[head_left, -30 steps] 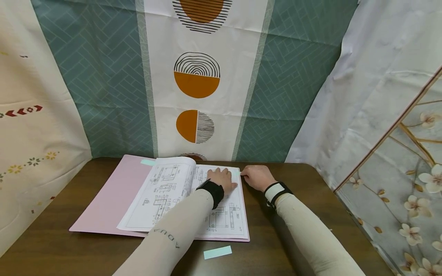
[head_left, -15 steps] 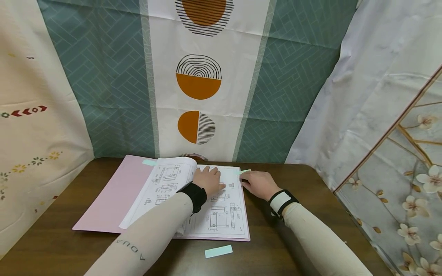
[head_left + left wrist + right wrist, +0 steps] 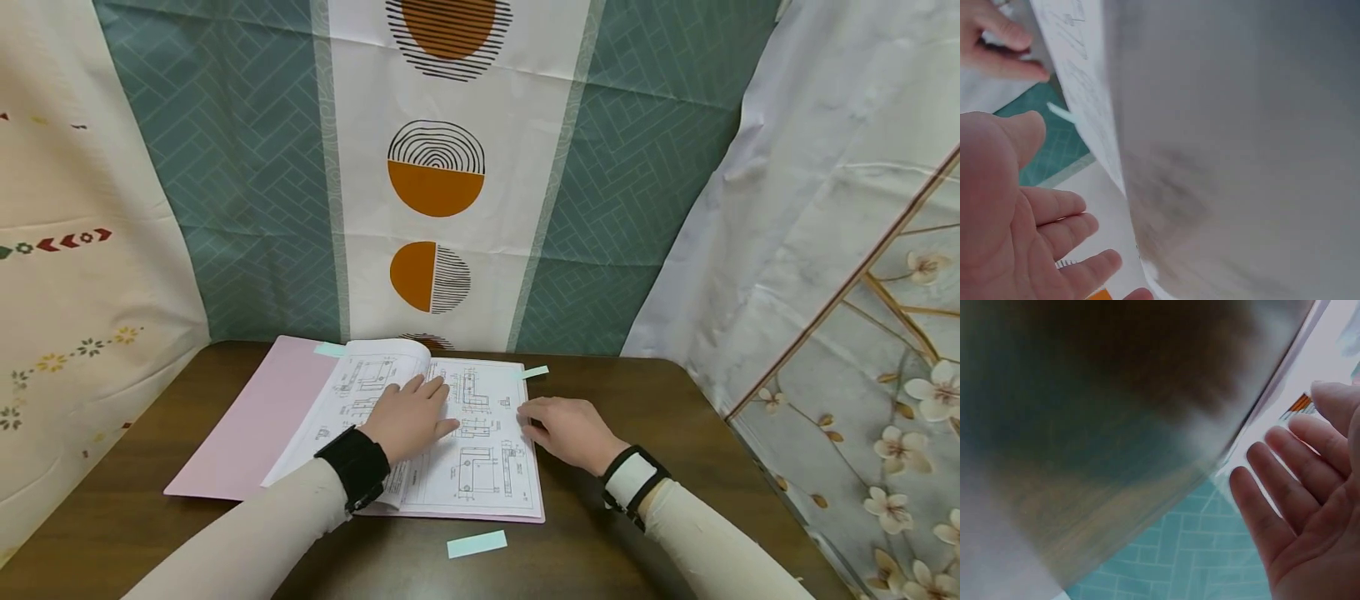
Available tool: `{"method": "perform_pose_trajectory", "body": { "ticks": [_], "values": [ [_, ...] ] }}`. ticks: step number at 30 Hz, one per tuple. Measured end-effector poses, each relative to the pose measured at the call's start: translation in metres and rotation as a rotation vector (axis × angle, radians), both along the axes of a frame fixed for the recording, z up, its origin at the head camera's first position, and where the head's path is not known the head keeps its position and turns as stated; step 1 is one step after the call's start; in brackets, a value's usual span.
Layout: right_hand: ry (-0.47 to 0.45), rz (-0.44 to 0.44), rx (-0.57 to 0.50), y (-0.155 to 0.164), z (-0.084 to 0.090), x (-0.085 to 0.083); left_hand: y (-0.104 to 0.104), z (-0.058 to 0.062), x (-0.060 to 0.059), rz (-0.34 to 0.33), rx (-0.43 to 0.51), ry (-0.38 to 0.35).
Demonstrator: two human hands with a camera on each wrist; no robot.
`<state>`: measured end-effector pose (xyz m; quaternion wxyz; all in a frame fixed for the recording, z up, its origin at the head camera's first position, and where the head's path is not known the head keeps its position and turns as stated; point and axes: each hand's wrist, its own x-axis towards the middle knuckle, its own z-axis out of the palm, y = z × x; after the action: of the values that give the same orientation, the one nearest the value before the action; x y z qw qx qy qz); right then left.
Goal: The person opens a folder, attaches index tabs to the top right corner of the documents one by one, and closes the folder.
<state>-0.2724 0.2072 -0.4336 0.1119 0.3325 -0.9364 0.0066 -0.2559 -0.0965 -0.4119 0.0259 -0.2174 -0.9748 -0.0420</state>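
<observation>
A booklet of technical drawings [image 3: 480, 433] lies spread in a pink folder [image 3: 247, 417], its left pages curving up at the fold. My left hand [image 3: 405, 421] is over the pages near the fold, fingers extended and thumb apart; the left wrist view shows its palm [image 3: 1010, 231] with nothing in it. At the right page edge are the fingertips of my right hand [image 3: 566, 429]. Its palm [image 3: 1316, 537] holds nothing in the right wrist view. A pale green sticky tab [image 3: 535, 372] projects past the page's upper right edge.
Another pale green strip [image 3: 330, 349] is on the folder's top edge at left. A third strip [image 3: 477, 544] lies on the brown table [image 3: 600, 533] in front of the booklet. Patterned curtains [image 3: 247, 208] hang behind the table and at both sides.
My left hand has slid left from the right page toward the fold. My right hand has drawn back from the tab and moved down the page edge. The tab now shows beyond the page.
</observation>
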Motion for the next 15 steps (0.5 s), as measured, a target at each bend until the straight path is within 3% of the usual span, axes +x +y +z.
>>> {"method": "perform_pose_trajectory", "body": {
  "ticks": [6, 15],
  "values": [
    [-0.053, 0.013, 0.005, 0.003, 0.001, 0.023, -0.036, 0.001, 0.019, 0.039, 0.036, -0.036],
    [-0.086, -0.010, 0.058, 0.007, -0.002, 0.031, -0.084, 0.006, 0.051, 0.044, 0.092, 0.038]
  ]
}}
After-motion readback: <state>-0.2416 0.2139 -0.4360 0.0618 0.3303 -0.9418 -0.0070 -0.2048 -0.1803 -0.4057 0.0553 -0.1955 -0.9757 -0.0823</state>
